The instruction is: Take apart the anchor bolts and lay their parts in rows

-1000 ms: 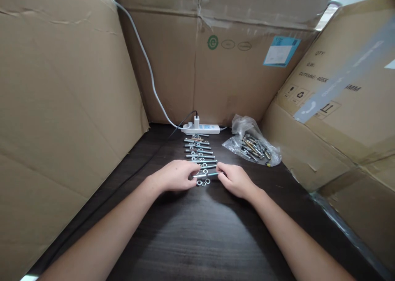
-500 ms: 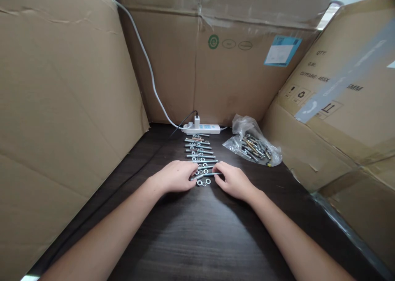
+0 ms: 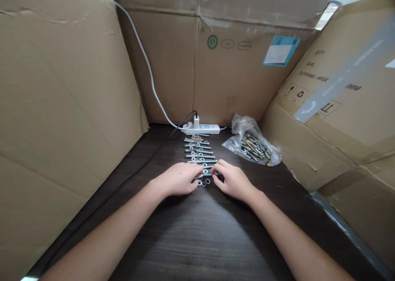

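Well in front of the power strip [image 3: 202,129], a bolt [image 3: 206,175] bridges the two grips; the left hand [image 3: 181,179] pinches its left end; the right hand [image 3: 232,179] pinches its right end.

Left hand [image 3: 180,179] and right hand [image 3: 233,179] have one metal bolt [image 3: 207,175] between them, fingers at both ends, bolt running roughly parallel to table [image 3: 185,240] far edge. Loose washers [image 3: 207,181] just on the near side of it. Column of bolts laid crosswise, washers between, stretches back to white power strip [image 3: 210,129] at far edge; white plug-in adapter [image 3: 196,122] in strip. Clear plastic bag [image 3: 237,126] of metal fasteners [image 3: 254,147] near far right corner. Black cable [image 3: 123,180] slants toward left edge. Cardboard [image 3: 166,67] walls left, far and right edges.
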`<act>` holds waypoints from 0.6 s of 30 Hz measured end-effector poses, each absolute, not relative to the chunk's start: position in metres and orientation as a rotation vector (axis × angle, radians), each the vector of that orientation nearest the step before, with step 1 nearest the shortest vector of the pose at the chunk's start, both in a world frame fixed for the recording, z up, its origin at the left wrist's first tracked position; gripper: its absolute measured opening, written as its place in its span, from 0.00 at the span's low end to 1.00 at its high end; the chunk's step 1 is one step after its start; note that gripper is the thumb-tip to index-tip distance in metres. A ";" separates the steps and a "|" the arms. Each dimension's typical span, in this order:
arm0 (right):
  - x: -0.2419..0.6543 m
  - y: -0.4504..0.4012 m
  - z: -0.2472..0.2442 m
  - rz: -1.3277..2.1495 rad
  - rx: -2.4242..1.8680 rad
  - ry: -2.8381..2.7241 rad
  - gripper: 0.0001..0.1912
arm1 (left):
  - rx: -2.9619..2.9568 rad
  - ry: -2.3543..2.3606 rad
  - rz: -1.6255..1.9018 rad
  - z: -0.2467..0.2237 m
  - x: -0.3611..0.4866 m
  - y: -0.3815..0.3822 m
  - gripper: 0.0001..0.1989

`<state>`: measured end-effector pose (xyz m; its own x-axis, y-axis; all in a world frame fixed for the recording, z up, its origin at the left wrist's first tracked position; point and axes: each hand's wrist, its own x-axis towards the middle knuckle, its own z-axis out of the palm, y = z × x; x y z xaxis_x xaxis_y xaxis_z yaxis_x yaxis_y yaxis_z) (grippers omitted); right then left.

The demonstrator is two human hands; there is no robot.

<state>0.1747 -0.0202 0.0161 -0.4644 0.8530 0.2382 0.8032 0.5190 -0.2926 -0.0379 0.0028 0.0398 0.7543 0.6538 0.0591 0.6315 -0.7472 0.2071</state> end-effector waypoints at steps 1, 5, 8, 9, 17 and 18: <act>0.174 -0.021 0.017 0.198 -1.341 -2.431 0.05 | 2.776 1.002 0.198 0.040 -0.037 0.002 0.01; 0.171 -0.025 0.020 0.238 -1.243 -2.495 0.04 | 2.796 0.942 0.207 0.039 -0.034 0.000 0.03; 0.170 -0.026 0.019 0.267 -1.208 -2.506 0.04 | 2.805 0.945 0.202 0.038 -0.032 -0.001 0.05; 0.170 -0.026 0.019 0.273 -1.198 -2.506 0.05 | 2.810 0.952 0.199 0.038 -0.031 -0.002 0.05; 0.170 -0.025 0.017 0.276 -1.223 -2.488 0.06 | 2.855 1.039 0.197 0.030 -0.025 -0.001 0.06; 0.170 -0.024 0.016 0.273 -1.224 -2.484 0.06 | 2.855 1.043 0.196 0.030 -0.025 -0.001 0.06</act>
<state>0.1702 -0.0243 0.0165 -0.5618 0.7946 0.2301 0.7257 0.6070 -0.3239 -0.0246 -0.0012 0.0296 0.7579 0.6465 0.0877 0.6342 -0.7616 0.1334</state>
